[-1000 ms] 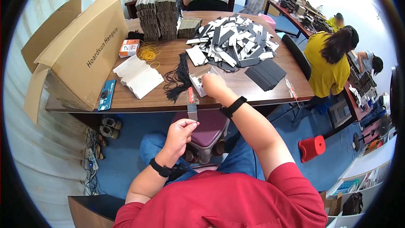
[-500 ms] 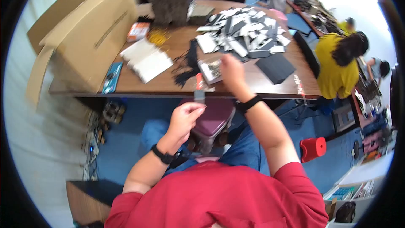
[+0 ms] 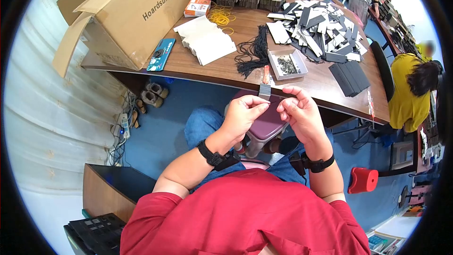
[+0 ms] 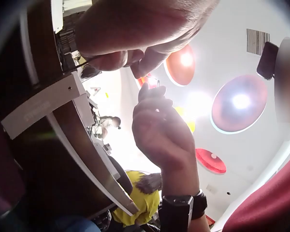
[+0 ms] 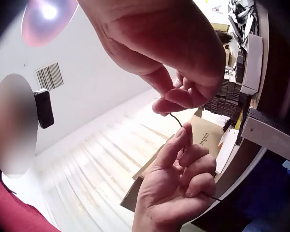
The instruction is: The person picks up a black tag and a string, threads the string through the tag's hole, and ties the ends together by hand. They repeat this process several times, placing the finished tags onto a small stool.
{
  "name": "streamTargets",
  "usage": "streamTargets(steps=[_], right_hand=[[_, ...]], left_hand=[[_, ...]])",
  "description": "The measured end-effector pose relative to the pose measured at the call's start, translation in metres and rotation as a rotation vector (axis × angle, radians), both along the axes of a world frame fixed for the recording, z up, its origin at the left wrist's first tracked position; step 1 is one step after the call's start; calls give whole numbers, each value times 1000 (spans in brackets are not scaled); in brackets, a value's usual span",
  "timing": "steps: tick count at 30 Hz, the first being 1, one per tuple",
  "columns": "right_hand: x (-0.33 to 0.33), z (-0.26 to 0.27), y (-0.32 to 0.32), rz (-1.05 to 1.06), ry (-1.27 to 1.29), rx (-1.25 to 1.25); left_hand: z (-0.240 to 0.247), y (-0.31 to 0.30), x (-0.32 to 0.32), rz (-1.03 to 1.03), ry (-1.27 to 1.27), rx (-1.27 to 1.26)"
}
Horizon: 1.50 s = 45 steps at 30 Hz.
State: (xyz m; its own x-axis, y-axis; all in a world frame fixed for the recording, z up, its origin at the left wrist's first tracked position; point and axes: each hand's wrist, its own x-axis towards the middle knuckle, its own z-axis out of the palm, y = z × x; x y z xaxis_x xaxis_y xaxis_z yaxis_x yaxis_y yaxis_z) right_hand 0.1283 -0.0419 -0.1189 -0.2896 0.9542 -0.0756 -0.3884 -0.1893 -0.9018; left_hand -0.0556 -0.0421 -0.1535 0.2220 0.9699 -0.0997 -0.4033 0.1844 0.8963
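Note:
My left hand (image 3: 243,115) pinches a thin black cord (image 5: 177,119) between thumb and index finger. Another length of it leaves the curled lower fingers. Close on its right, my right hand (image 3: 304,119) has thumb and fingertips together where the cord's upper end reaches them. Any small piece inside that pinch is hidden. Just beyond both hands, a narrow grey strip (image 3: 265,91) juts from the table's front edge; in the left wrist view the strip (image 4: 43,104) has a small hole near its end. Behind it stands a shallow white box (image 3: 304,72) of small dark pieces.
A bundle of black cords (image 3: 255,54) lies left of the box. Farther back is a heap of black and white tags (image 3: 325,23), with a black stack (image 3: 349,79) at right. White card (image 3: 205,42), yellow rubber bands (image 3: 222,15) and a large carton (image 3: 141,21) occupy the left side.
My right hand has left the white box and come back beside the left hand, its fingertips now at the cord. The head view has shifted, so the table sits farther right.

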Motion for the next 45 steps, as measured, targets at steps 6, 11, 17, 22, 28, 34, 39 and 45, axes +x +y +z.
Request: streamTargets(steps=[6,11,17,22,28,34,39,45], right_hand=[[-2,-4,2,51,7,-4],[-3,-9,1,77,5,-24],[-1,-6,-1,52,71,-30],[0,-2,-3,63,67,-22],[-3,-7,-1,78,30,-44],[-4,-8,-1,69,30,-53],[-5,-8,-3,71,47,-62],[-7,-12,-3,99,52,-75]], left_hand=[[3,-3,1,-10,26,9],[1,-4,5,6,42,42],[2,-5,6,16,42,55],[-1,-4,2,-22,12,9],[-1,-5,6,2,20,61],[-1,-5,4,5,33,60],[-2,-7,4,-1,1,55],[5,-10,2,-55,-63,59]])
